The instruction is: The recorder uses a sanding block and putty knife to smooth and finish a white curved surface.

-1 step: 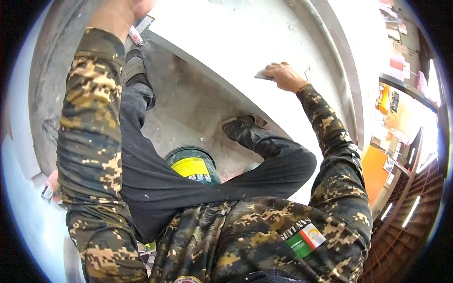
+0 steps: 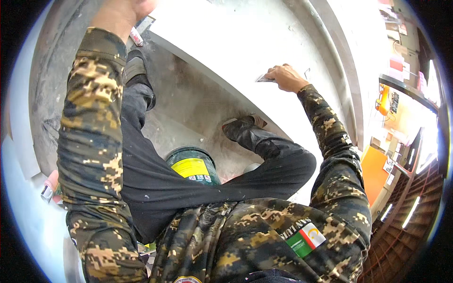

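My right hand (image 2: 284, 78) is closed on a small flat grey piece that looks like sandpaper (image 2: 266, 79). It is over the large white panel (image 2: 212, 40), and I cannot tell whether the piece presses on the surface. At the top edge, my left hand (image 2: 144, 6) is mostly cut off and its fingers are hidden. It is nearest to the panel's left end, just above a small white and red tube (image 2: 136, 37).
Between my legs stands a dark green bucket (image 2: 192, 166) with a yellow label. My feet rest on the dusty grey floor (image 2: 184, 113) beside the panel's edge. A curved pale rim (image 2: 337, 52) runs along the panel's far right. Beyond it are an orange tank (image 2: 384, 98) and an orange board (image 2: 376, 177).
My right hand and the grey piece in it have shifted very slightly, and the piece shows at a different tilt. My left hand has moved a touch to the right.
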{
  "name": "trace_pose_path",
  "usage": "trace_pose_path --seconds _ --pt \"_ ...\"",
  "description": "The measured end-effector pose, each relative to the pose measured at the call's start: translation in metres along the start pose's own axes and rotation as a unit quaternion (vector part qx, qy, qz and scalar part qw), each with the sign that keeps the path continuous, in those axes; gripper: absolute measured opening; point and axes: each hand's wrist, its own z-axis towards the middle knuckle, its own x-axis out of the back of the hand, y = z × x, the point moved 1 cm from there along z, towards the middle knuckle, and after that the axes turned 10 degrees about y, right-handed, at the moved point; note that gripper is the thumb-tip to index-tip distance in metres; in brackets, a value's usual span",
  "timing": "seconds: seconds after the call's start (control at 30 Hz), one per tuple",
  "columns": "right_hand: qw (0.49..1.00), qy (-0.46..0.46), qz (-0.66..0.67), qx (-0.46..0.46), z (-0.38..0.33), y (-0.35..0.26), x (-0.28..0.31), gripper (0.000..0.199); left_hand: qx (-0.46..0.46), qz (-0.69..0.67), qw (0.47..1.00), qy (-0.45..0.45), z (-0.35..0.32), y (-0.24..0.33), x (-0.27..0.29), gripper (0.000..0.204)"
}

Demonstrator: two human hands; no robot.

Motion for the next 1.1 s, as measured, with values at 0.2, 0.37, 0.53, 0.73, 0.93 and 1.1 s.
trace_pose_path --seconds 0.2,0.37,0.53,0.73,0.93,1.1 --pt "0.935 0.318 0.131 0.084 0.090 -0.002 0.003 0.046 0.024 -0.023 0.999 0.006 0.007 -0.009 -0.006 0.007" --pt "0.920 0.376 0.078 0.082 0.149 -0.024 -0.006 0.058 0.012 -0.008 1.000 0.021 0.008 -0.007 -0.002 0.010" --pt "0.939 0.341 0.011 0.046 0.106 0.010 -0.037 0.050 0.021 -0.032 0.999 0.005 -0.010 0.004 -0.019 0.014" --pt "0.973 0.196 -0.104 -0.057 0.067 0.019 -0.018 0.048 0.028 -0.004 0.999 0.040 -0.004 0.003 -0.012 0.014" --pt "0.964 0.223 -0.085 0.116 0.184 0.018 0.043 0.050 0.032 -0.001 0.999 0.002 0.004 -0.009 -0.011 0.013" --pt "0.966 0.190 -0.049 0.169 0.191 0.016 0.060 0.036 0.029 0.021 0.998 0.055 -0.008 0.007 -0.028 0.014"
